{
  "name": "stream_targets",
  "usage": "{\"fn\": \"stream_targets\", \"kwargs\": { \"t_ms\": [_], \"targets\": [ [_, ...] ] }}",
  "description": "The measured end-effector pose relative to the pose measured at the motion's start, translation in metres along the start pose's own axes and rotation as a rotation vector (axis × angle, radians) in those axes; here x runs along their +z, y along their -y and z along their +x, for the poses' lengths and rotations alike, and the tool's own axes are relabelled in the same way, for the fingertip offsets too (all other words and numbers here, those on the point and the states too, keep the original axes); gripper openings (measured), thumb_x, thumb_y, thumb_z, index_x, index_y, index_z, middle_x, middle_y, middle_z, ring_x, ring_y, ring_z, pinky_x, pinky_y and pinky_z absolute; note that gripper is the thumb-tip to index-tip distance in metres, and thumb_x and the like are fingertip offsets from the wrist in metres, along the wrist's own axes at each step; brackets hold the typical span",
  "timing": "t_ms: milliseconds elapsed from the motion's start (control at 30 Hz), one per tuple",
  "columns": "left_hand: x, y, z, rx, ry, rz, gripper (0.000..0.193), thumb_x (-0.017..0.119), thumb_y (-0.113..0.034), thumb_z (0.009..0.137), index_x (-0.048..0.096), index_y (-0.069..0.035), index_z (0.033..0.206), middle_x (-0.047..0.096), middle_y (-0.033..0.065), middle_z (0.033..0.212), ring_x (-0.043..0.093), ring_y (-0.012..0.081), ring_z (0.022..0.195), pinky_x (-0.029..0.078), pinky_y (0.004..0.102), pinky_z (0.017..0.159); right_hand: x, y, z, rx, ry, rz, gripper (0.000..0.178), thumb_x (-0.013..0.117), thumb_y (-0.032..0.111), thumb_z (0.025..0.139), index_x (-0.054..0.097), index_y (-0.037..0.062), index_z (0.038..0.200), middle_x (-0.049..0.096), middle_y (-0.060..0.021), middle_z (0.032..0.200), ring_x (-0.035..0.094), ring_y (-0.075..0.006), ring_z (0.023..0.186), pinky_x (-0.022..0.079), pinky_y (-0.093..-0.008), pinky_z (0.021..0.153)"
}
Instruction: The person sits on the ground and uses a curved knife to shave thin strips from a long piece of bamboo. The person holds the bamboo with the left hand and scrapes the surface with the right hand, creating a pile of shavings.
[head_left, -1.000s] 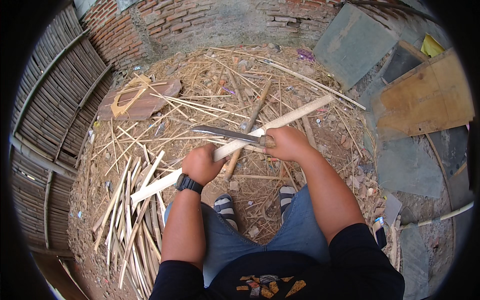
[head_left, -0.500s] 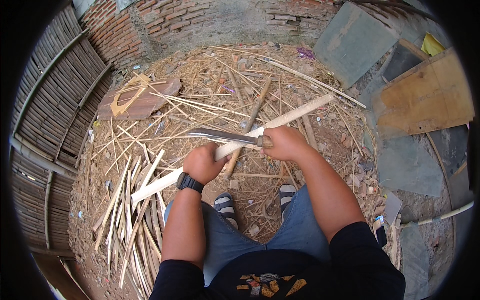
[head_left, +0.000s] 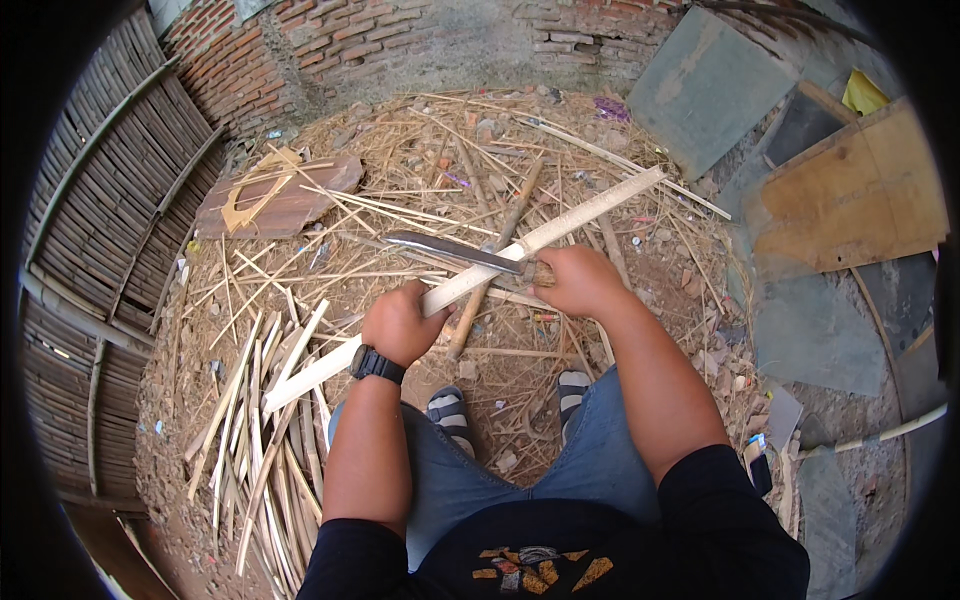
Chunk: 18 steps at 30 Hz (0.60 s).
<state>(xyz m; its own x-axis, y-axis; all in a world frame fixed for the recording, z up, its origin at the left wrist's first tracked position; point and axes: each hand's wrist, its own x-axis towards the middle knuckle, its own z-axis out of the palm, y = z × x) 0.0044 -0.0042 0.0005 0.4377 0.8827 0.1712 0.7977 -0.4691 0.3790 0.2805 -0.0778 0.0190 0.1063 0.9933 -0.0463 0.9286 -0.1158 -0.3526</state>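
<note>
My left hand [head_left: 398, 328] is wrapped round a long, pale bamboo strip [head_left: 592, 208], which slants from the lower left up to the upper right across my knees. In my right hand [head_left: 578, 284] is the short wooden handle of a machete [head_left: 440, 247]. Its dark blade points left and crosses the strip beyond my left hand. Whether the edge presses into the bamboo I cannot tell. Part of the handle is hidden by my right fingers.
A pile of split bamboo strips [head_left: 262, 440] lies by my left leg. Farther out are a round stick [head_left: 520, 205] and a brown board [head_left: 335, 185]. Grey sheets [head_left: 715, 85] and a tan panel [head_left: 850, 195] stand at the right, a brick wall [head_left: 400, 40] at the back.
The machete has tilted, its handle end slightly lower and its blade turned flatter over the strip. The strip's far end has risen a little; my left hand has barely shifted.
</note>
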Motion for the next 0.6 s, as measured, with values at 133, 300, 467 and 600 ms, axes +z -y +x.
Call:
{"fn": "stream_targets", "kwargs": {
  "t_ms": [133,300,467,600],
  "targets": [
    [0.002,0.002,0.0,0.005,-0.012,0.029,0.04,0.084,-0.044,0.084,0.073,-0.007,0.093,0.075,0.0192,0.084,0.074,0.0391,0.082,0.06,0.0488,0.074,-0.003,0.014,-0.003,-0.065,0.063,-0.063,0.041,0.08,0.038,0.087,0.073,0.0092,0.116,0.076,-0.0181,0.106,0.072,-0.037,0.105,0.057,-0.0494,0.09],
    [0.004,0.003,-0.001,0.009,-0.041,0.019,0.043,0.085,-0.045,0.083,0.073,-0.006,0.092,0.073,0.0188,0.079,0.073,0.0395,0.078,0.058,0.0486,0.071,0.006,0.005,0.001,-0.096,0.004,0.025,0.044,0.083,0.039,0.083,0.075,0.011,0.116,0.076,-0.02,0.101,0.073,-0.039,0.097,0.057,-0.0492,0.087],
    [0.001,-0.001,0.0,-0.006,0.0,0.017,0.04,0.083,-0.044,0.084,0.073,-0.007,0.094,0.076,0.0186,0.084,0.075,0.0385,0.082,0.06,0.0486,0.075,0.009,-0.002,0.001,-0.14,-0.091,0.001,0.039,0.082,0.037,0.084,0.076,0.0116,0.113,0.077,-0.0151,0.092,0.075,-0.0349,0.091,0.057,-0.0472,0.085],
    [0.002,0.004,0.0,-0.002,0.021,0.028,0.041,0.084,-0.045,0.084,0.074,-0.007,0.096,0.076,0.0183,0.084,0.075,0.0382,0.082,0.06,0.0486,0.074,0.007,0.0,0.0,-0.132,-0.046,-0.002,0.035,0.081,0.035,0.086,0.076,0.0113,0.111,0.076,-0.0106,0.081,0.075,-0.0316,0.085,0.057,-0.0459,0.083]
  ]
}}
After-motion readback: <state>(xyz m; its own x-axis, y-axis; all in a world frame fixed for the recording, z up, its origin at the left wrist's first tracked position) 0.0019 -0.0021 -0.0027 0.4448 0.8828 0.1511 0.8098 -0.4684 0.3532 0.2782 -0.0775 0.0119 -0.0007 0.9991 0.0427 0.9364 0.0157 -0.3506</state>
